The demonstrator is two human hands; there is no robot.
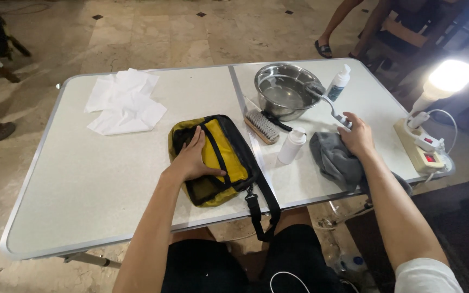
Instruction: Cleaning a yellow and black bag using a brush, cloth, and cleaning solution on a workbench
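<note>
Head view: left hand (pixel 194 158) lies flat, fingers spread, on the yellow bag (pixel 221 157); right hand (pixel 357 135) grips the grey cloth (pixel 332 159); far, the steel bowl (pixel 280 87) holds water.

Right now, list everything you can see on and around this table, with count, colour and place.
folding table: one, pale grey, metal-edged, centre
paper towels: one loose pile, white, far left on table
fabric bag with black strap: one, yellow and black, near edge, strap hanging off
steel bowl: one, silver, far middle
scrub brush: one, wooden, pale bristles, before the bowl
small bottle: one, white, beside brush
pump bottle: one, white, right of bowl
cloth: one, grey, right near edge
power strip: one, cream, right edge
lamp: one, lit, far right
left hand: flat on bag
right hand: on cloth
</note>
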